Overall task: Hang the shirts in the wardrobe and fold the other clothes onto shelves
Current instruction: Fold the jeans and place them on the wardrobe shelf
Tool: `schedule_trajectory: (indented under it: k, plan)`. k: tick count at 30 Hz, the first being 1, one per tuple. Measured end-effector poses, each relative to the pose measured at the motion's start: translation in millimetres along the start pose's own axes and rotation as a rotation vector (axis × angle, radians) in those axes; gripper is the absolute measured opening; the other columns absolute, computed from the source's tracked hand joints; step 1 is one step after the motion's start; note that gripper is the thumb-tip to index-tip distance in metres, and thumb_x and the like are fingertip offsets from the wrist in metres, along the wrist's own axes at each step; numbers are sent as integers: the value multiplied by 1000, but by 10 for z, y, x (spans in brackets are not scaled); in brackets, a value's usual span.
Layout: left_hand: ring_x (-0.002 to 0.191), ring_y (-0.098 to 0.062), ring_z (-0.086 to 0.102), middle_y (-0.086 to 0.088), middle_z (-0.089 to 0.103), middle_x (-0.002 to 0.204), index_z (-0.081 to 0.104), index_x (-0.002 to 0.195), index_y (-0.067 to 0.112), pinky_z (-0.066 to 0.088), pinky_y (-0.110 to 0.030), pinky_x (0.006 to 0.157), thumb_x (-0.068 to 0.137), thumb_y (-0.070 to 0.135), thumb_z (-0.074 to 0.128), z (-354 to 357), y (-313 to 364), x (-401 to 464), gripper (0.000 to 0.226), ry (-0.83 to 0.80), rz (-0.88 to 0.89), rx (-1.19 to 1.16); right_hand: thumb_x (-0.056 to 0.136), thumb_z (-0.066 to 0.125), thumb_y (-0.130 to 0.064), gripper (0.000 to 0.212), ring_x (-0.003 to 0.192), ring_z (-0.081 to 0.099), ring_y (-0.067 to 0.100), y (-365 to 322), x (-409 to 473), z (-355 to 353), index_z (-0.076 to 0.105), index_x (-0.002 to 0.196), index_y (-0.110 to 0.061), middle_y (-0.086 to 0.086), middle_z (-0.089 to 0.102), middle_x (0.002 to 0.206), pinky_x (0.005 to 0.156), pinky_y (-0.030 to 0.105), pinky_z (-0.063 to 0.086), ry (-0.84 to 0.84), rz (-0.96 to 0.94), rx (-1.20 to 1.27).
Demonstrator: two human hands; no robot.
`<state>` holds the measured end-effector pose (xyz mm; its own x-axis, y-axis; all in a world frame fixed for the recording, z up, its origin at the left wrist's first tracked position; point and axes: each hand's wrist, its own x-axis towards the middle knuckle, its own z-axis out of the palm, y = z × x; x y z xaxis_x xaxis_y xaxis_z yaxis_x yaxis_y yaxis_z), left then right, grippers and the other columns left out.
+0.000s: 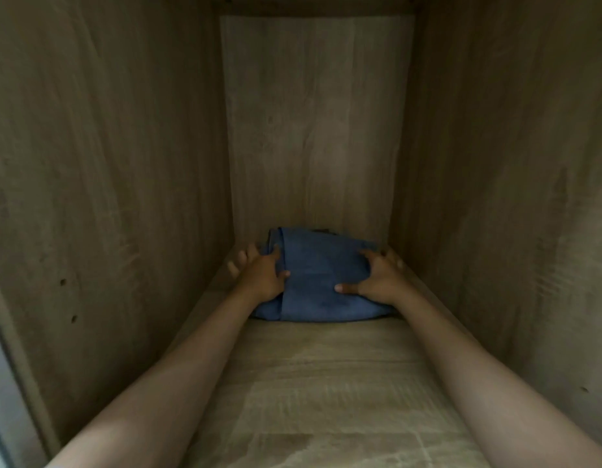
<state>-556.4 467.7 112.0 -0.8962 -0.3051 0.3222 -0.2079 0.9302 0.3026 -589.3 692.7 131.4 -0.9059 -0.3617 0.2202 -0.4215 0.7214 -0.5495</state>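
Bare forearms reaching along shelf (326, 383), folded blue cloth (321, 275) at its back edge, left hand (260, 273) and right hand (382, 276) gripping cloth's sides, fingers curled.

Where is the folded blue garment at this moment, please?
In the head view, the folded blue garment lies on the wooden shelf, far back near the back panel, roughly centred, with the left hand and right hand on its two sides.

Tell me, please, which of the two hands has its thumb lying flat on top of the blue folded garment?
The right hand: its thumb stretches across the top of the blue folded garment, while the left hand grips the side edge.
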Motion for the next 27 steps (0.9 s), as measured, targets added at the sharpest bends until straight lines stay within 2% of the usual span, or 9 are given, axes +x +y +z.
schedule_trajectory:
  k: [3, 5, 9, 14, 19, 21, 23, 25, 27]
  plan:
    - [138, -28, 15, -4, 19, 154, 33, 143, 34, 0, -53, 112, 96, 36, 42, -23, 52, -60, 48, 147, 154, -53, 70, 66, -67, 90, 138, 24, 27, 26, 61, 65, 32, 145, -32, 5, 27, 152, 115, 44, 21, 121, -116, -95]
    - [145, -20, 5, 6, 11, 158, 29, 146, 33, -9, -54, 112, 100, 37, 33, -51, 128, -98, 46, 65, 287, -113, 70, 53, -77, 94, 141, 25, 25, 31, 117, 120, 30, 147, -27, 2, 28, 155, 114, 52, 21, 69, -177, -110]
    - [146, -13, -5, 12, -7, 158, 4, 150, 33, -14, -55, 111, 96, 58, 11, 23, 120, -83, 61, -280, 280, 152, 87, 35, -69, 78, 147, 9, 23, 69, 178, 240, 18, 151, -27, 0, 14, 159, 118, 49, 11, -129, -135, -261]
    - [146, -14, -6, 13, -13, 157, -3, 149, 36, -6, -54, 115, 93, 64, 15, 89, 51, 9, 65, -276, 283, 185, 93, 30, -64, 70, 148, 0, 23, 130, 304, 271, 11, 152, -32, 2, 3, 161, 118, 38, 1, -182, -110, -255]
    - [147, -16, -4, 8, -9, 159, 2, 150, 34, -5, -56, 114, 92, 65, 21, 92, 93, 120, 68, -262, 257, 238, 92, 34, -64, 71, 147, 5, 23, 150, 424, 314, 16, 152, -29, 3, 8, 160, 118, 36, 5, -151, -113, -258]
    - [147, -20, 5, 2, 1, 160, 12, 150, 29, -3, -56, 114, 93, 62, 25, 86, 141, 122, 67, -231, 236, 241, 93, 38, -60, 68, 144, 20, 23, 152, 401, 316, 29, 149, -22, 5, 23, 157, 116, 33, 16, -70, -136, -246]
    - [139, -25, 28, -7, 30, 153, 37, 141, 20, 9, -55, 116, 94, 55, 34, 62, 172, 54, 59, -177, 217, 147, 95, 37, -54, 59, 136, 35, 25, 113, 322, 308, 43, 140, -16, 9, 39, 149, 111, 37, 24, 51, -132, -314]
    - [117, -25, 50, -9, 57, 125, 57, 113, 16, 27, -51, 110, 93, 51, 41, -5, 183, -73, 43, -119, 199, 11, 97, 33, -51, 52, 132, 39, 28, 39, 190, 298, 50, 131, -15, 12, 43, 144, 112, 52, 17, 120, -69, -422]
    - [108, -25, 54, -8, 61, 114, 57, 104, 18, 31, -49, 108, 92, 50, 42, -107, 187, -244, 38, -121, 178, -51, 97, 32, -50, 51, 131, 40, 29, -29, 13, 286, 51, 128, -15, 12, 44, 142, 111, 61, 10, 113, -16, -470]
